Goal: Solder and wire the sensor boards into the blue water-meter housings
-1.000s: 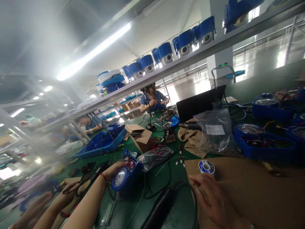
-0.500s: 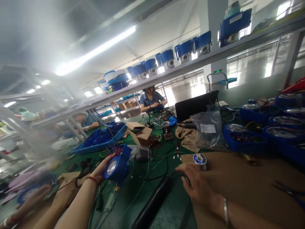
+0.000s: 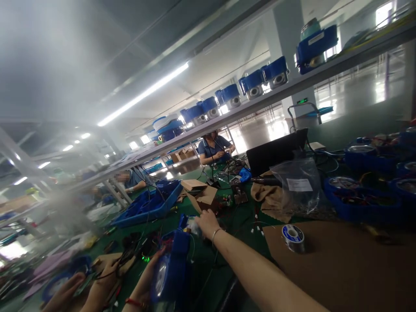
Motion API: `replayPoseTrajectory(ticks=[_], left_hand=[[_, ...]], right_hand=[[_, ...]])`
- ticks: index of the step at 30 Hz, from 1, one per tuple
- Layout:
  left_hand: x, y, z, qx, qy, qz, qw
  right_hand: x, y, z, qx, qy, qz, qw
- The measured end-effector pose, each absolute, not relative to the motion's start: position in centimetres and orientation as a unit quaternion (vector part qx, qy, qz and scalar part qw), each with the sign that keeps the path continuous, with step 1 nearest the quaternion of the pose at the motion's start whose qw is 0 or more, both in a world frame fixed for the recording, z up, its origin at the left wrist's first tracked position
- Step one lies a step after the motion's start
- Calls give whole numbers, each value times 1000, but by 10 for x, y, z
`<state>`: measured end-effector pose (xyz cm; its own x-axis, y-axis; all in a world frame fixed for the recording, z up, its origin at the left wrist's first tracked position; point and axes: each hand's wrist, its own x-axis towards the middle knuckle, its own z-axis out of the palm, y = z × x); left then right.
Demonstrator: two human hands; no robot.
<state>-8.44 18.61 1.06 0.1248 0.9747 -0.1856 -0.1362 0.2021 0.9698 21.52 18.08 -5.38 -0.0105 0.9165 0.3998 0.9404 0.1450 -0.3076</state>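
Observation:
My left hand [image 3: 155,271], with a red string bracelet, is closed around a blue meter housing [image 3: 177,262]. The housing is tilted, its round clear window facing me and thin wires showing at its open top. My right hand [image 3: 208,223], with a silver bangle, reaches forward across the bench beyond the housing. Its fingers are bent down over a clear plastic bag [image 3: 192,226] beside the open carton [image 3: 203,197]. The fingertips are hidden, so what they grip cannot be made out. Below my right forearm lies a thick black tube [image 3: 229,297], dim and partly covered.
A solder spool [image 3: 293,238] stands on brown cardboard [image 3: 338,268]. A blue tray [image 3: 146,212] lies left of the carton; more blue housings [image 3: 360,199] crowd the right. At left, a co-worker's hands [image 3: 104,279] handle dark cables. Meters line the overhead shelf [image 3: 247,104].
My right hand has left the black cable by the thick tube and moved forward and left to the plastic bag. The blue housing is lower in view, still in my left hand.

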Motion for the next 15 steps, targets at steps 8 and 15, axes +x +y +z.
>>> replayPoseTrajectory(ticks=[8,15], left_hand=[[0,150,7,428,442,420,667],[45,122,62,437,361,453,688]], right_hand=[[248,160,-54,-661,-695,68,276],[233,61,9,-564,-618,123,534]])
